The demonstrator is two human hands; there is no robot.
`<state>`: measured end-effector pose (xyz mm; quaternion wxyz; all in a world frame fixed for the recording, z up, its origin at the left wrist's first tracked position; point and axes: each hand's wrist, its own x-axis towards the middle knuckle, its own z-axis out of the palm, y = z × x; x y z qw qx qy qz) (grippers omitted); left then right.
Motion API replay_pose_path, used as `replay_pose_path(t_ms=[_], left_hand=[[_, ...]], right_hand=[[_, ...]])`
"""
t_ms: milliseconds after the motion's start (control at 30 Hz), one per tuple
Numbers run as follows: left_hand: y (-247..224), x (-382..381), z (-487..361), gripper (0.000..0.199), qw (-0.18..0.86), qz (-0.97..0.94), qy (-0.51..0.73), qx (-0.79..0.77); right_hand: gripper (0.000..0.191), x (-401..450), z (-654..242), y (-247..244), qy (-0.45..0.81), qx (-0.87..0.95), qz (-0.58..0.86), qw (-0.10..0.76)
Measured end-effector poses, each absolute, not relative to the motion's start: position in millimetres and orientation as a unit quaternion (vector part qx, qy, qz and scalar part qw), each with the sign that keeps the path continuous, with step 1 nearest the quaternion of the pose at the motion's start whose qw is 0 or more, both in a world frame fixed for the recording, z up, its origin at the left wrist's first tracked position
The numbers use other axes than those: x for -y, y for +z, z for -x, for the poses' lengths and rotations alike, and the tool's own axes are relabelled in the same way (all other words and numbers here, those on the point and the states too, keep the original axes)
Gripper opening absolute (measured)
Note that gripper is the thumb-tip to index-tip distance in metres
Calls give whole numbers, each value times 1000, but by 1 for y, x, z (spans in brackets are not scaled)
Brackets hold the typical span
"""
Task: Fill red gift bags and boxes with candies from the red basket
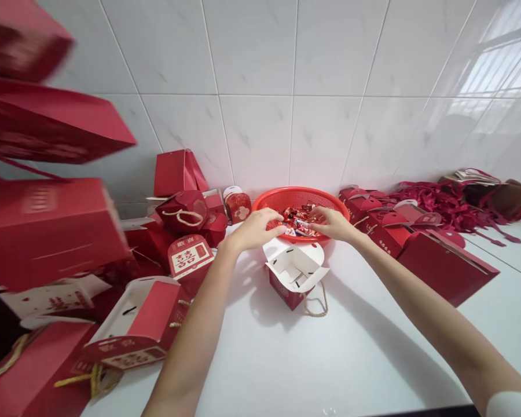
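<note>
Both my hands reach over a red plastic basket that holds wrapped candies. My left hand is at the basket's left front rim, its fingers apart and curved toward the candies. From the right, my right hand reaches in, thumb and fingers spread, with nothing visible held. Just in front of the basket stands a small red gift box, its lid flaps open and its white inside showing. A twisted rope handle hangs from that box onto the white table.
Red gift boxes crowd the left side, and larger red boxes are stacked high there. More red boxes lie on the right, beside a heap of dark red ribbons. A tiled wall rises behind the basket.
</note>
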<state>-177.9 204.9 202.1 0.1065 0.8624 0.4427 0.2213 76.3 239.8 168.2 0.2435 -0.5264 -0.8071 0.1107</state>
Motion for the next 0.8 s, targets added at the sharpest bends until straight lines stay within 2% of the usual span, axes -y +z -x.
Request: replay_pose_path(t_ms=[133, 167, 233, 300, 467, 600, 800], left_hand=[[176, -222, 163, 41, 127, -877, 147, -439], [172, -225, 162, 44, 122, -880, 130, -441], [168, -227, 161, 46, 121, -882, 103, -444], [168, -227, 161, 46, 133, -880, 87, -448], [173, -224, 161, 44, 155, -873, 79, -456], [174, -223, 160, 45, 155, -870, 68, -463], [171, -221, 161, 46, 144, -875, 77, -455]], right_hand=[[91, -289, -57, 177, 153, 835, 526, -40], [101, -295, -50, 176, 167, 833, 520, -92], [107, -302, -37, 171, 180, 829, 509, -148], [105, -306, -28, 161, 178, 839, 494, -142], [90, -313, -25, 144, 155, 872, 464, -32], [80, -307, -26, 146, 149, 866, 475, -38], [43, -297, -27, 155, 115, 850, 514, -18]])
